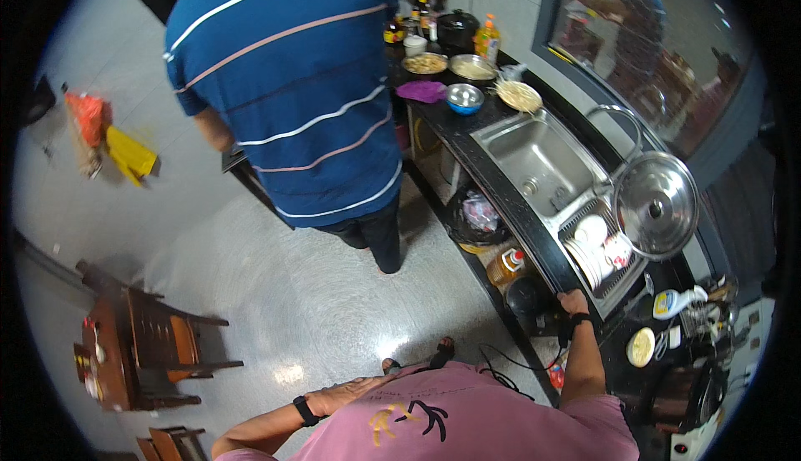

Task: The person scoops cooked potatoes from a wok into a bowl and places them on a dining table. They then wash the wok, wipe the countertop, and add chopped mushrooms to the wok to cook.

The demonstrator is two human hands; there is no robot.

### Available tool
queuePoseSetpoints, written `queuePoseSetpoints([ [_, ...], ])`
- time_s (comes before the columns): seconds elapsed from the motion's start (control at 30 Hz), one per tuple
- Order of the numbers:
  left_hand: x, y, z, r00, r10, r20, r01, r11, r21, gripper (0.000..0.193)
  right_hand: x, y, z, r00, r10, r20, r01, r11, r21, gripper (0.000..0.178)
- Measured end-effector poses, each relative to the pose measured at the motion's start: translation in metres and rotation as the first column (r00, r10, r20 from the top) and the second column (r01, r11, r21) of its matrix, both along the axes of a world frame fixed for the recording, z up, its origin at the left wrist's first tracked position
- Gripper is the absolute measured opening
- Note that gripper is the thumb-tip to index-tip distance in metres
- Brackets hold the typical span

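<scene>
My left hand (350,392), with a black band at its wrist, lies against the front of my pink shirt (417,415). Its fingers look stretched out and hold nothing. On the right, my right hand (573,301) is curled over the black counter's front edge (542,262). Just beyond it, white dishes (590,252) stand in a rack in the small basin of the steel sink (534,156). A big steel lid (655,205) leans upright behind that basin.
A person in a blue striped shirt (292,85) stands ahead, back toward me. Filled plates (474,67), a steel bowl (465,98) and bottles (486,37) crowd the far counter. A spray bottle (677,302) lies at right. Wooden chairs (163,336) stand left; a black cable (521,363) hangs near my right arm.
</scene>
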State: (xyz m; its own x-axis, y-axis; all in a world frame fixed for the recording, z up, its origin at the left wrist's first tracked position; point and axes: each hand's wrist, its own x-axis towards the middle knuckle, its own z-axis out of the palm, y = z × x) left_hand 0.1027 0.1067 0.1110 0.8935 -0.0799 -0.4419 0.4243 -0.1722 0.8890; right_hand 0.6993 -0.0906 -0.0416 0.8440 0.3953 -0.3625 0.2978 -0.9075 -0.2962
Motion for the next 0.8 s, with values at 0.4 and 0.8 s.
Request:
queuePoseSetpoints([
  [0.4,0.075,0.074,0.033,0.988,-0.027,0.155,-0.081,0.757,0.648,0.067,-0.017,0.15,0.084,0.797,0.238,-0.555,0.279,0.67,0.688,0.026],
  [0.8,0.094,0.14,0.006,0.877,0.474,0.081,-0.473,0.821,0.32,0.052,-0.028,0.368,0.103,0.685,0.375,-0.625,0.37,0.56,0.741,0.031],
])
